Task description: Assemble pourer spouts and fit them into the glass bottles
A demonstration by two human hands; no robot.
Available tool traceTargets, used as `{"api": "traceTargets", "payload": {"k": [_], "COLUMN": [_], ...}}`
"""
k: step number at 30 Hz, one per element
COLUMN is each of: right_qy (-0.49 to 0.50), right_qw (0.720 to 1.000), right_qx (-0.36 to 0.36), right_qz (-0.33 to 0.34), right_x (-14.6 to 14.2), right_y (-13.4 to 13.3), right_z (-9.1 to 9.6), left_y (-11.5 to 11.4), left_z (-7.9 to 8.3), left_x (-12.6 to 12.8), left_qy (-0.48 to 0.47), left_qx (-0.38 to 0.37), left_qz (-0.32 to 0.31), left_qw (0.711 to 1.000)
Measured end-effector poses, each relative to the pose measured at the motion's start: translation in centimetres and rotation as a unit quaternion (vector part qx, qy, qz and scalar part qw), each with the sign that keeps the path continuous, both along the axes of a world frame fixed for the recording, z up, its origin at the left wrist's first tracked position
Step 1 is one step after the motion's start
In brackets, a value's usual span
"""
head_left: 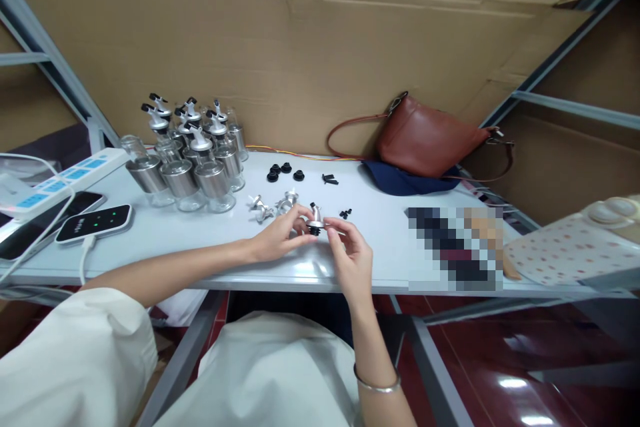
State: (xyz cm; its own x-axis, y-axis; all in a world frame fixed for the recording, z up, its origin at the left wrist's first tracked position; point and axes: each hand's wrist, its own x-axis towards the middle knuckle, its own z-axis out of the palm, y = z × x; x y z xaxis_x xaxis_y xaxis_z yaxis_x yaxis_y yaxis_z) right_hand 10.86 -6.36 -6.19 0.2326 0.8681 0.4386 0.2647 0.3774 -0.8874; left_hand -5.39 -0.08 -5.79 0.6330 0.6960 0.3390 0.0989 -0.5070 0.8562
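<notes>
A small silver pourer spout with a black base [315, 219] is held just above the white table [200, 227] between both hands. My left hand [278, 235] pinches it from the left with thumb and fingertips. My right hand [350, 255] pinches it from the right, fingers curled. Just behind the hands lie a few loose silver spouts [273, 205]. Small black parts [285, 171] are scattered farther back, and more black bits [345, 213] lie to the right.
Several glass bottles with metal collars and spouts [193, 153] stand at the back left. A power strip [65, 180], a phone [35, 227] and a power bank [95, 221] lie at the left. A brown handbag [430, 137] on blue cloth rests against the cardboard wall.
</notes>
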Motion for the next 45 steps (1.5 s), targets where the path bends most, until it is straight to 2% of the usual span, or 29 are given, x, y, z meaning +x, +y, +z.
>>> {"api": "traceTargets", "payload": {"k": [3,6,8,10,12,14,20,25,29,32,34,37,38,41,43,45], "right_qy": [-0.109,-0.231,-0.317,-0.399,-0.449,-0.457,-0.451,-0.435,-0.415,-0.397,-0.385,-0.355,-0.304,-0.135,-0.022,0.057], "right_qw": [0.992,0.968,0.943,0.906,0.869,0.861,0.864,0.870,0.882,0.896,0.907,0.927,0.949,0.989,0.997,0.993], "right_qx": [0.043,0.052,0.007,-0.077,-0.167,-0.194,-0.217,-0.217,-0.203,-0.178,-0.154,-0.113,-0.079,-0.054,-0.076,-0.097], "right_qz": [-0.042,-0.077,-0.103,-0.123,-0.122,-0.108,-0.060,-0.083,-0.096,-0.092,-0.076,-0.039,-0.021,-0.014,-0.020,-0.020], "right_x": [1.6,4.1,5.7,6.9,7.8,8.2,8.4,7.4,7.0,6.8,6.3,5.2,4.7,3.4,2.8,2.4], "right_y": [1.2,4.1,6.8,9.4,11.7,13.5,17.0,18.0,17.6,16.2,14.4,10.2,8.5,4.1,2.3,1.7], "right_z": [1.9,4.6,6.0,6.6,6.3,5.4,2.4,1.3,1.5,2.8,4.0,5.4,5.4,3.8,1.9,0.2], "left_y": [-0.1,-0.1,-0.1,0.0,0.2,0.3,0.2,0.1,0.1,0.0,0.0,-0.1,-0.1,-0.1,-0.1,-0.1], "left_z": [0.1,0.2,0.3,0.2,0.2,0.2,0.5,0.5,0.5,0.5,0.4,0.2,0.1,0.1,0.1,0.2], "left_x": [0.0,0.0,-0.1,-0.1,-0.1,-0.2,-0.1,-0.1,-0.2,-0.1,-0.1,0.0,0.0,0.1,0.0,0.0], "left_qy": [-0.007,-0.019,-0.015,0.001,0.022,0.036,0.026,0.012,0.028,0.022,-0.002,-0.028,-0.030,-0.033,-0.031,-0.023], "left_qx": [-0.025,-0.027,-0.017,0.010,0.048,0.082,0.082,0.062,0.048,0.027,0.002,-0.039,-0.049,-0.063,-0.066,-0.070], "left_qz": [-0.001,-0.014,-0.020,-0.014,-0.007,-0.005,0.003,-0.002,0.003,0.004,-0.004,-0.005,-0.002,-0.004,-0.011,-0.014], "left_qw": [1.000,0.999,1.000,1.000,0.999,0.996,0.996,0.998,0.998,0.999,1.000,0.999,0.998,0.997,0.997,0.997]}}
